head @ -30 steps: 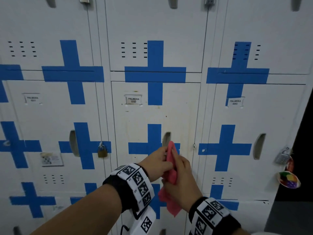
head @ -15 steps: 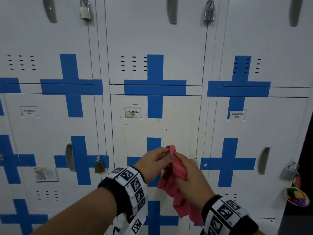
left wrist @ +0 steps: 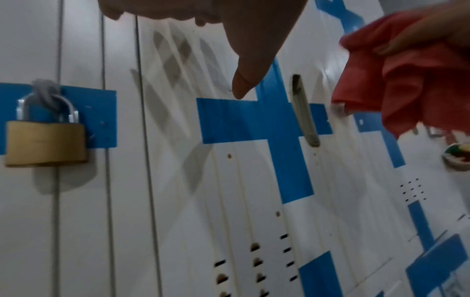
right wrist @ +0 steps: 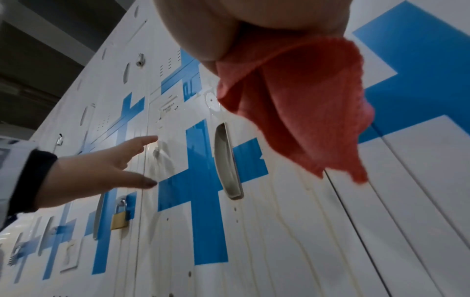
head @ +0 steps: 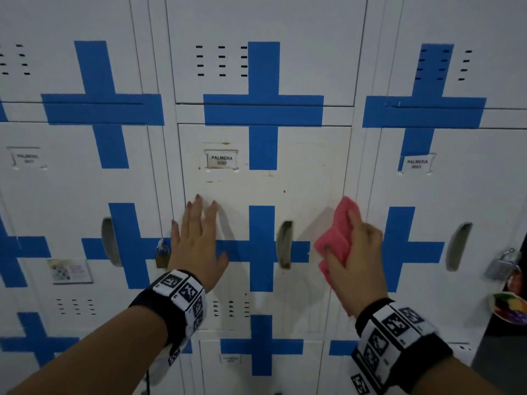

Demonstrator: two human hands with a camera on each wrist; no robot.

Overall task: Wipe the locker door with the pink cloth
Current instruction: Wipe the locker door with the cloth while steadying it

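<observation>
The middle locker door is white with yellowish stains, a blue tape cross and a PALMERA label. My right hand grips the bunched pink cloth in front of the door's right edge, beside the handle recess. The cloth hangs below my palm in the right wrist view and also shows in the left wrist view. My left hand is open with spread fingers at the door's left edge. I cannot tell whether it touches the door.
A brass padlock hangs on the locker to the left, close to my left wrist. A silver padlock and a colourful round tag hang at the far right. More lockers surround the door on all sides.
Both hands held the cloth together at the door's middle. Now the left hand has let go and moved left with fingers spread. The right hand has carried the cloth right.
</observation>
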